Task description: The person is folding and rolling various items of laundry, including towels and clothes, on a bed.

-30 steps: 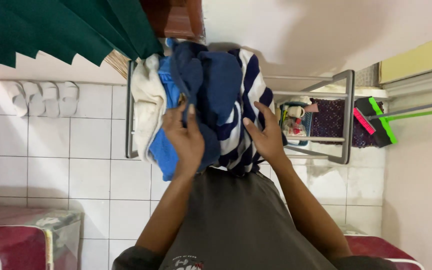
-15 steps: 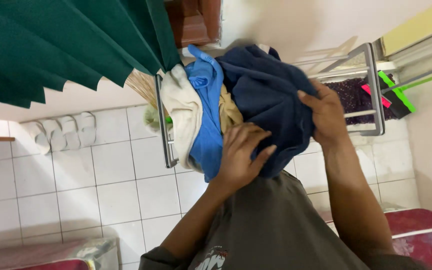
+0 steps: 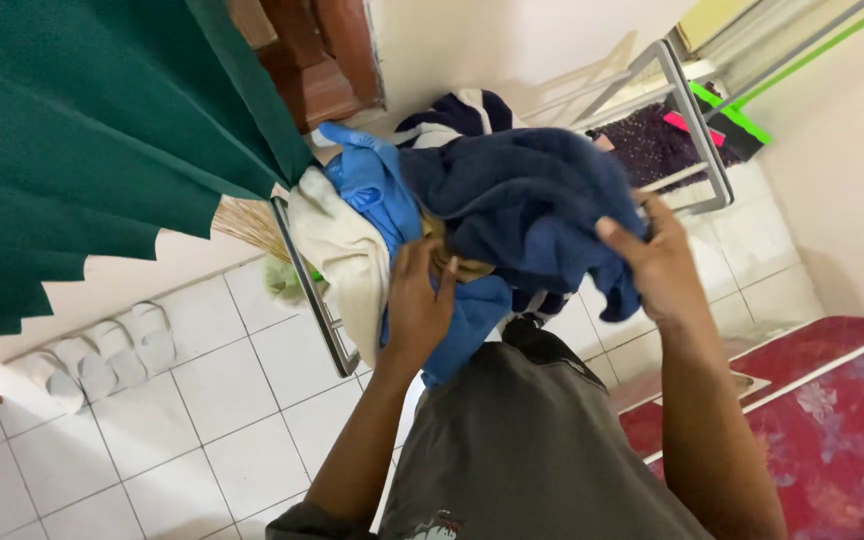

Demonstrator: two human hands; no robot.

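2 hands work a heap of clothes on the grey metal drying rack [image 3: 314, 290]. Pulling hard could drag the cream cloth [image 3: 347, 262] off its rail. Left hand [image 3: 418, 305] fingers clench the bright blue garment [image 3: 377, 190]; right hand [image 3: 657, 262] fingers pinch the dark navy fleece garment [image 3: 537, 205] above it.
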